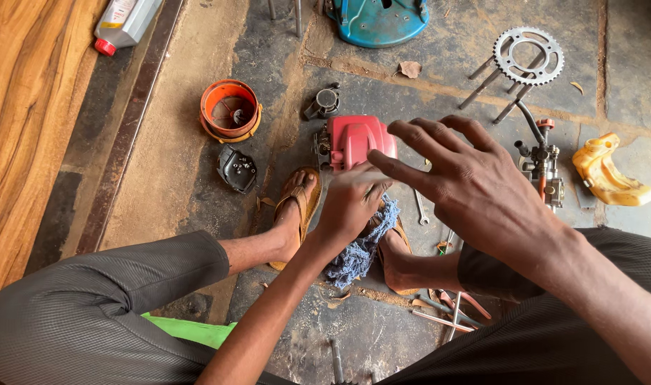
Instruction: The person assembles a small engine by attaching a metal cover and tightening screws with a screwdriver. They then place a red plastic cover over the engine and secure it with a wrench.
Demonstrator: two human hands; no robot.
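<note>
A red engine cover (359,140) sits beside a blue rag (361,249). An orange ring housing (230,109), a yellow plastic part (609,172), a teal casing (379,20) and a silvery grey sprocket (529,55) lie on the dark, stained floor (182,171).

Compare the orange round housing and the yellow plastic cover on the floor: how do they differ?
The orange round housing is circular and lies open side up, left of the red engine cover; the yellow plastic cover is irregular, curved, far right. Orange looks grimier inside. Both lie loose on the floor, untouched by either hand.
</note>
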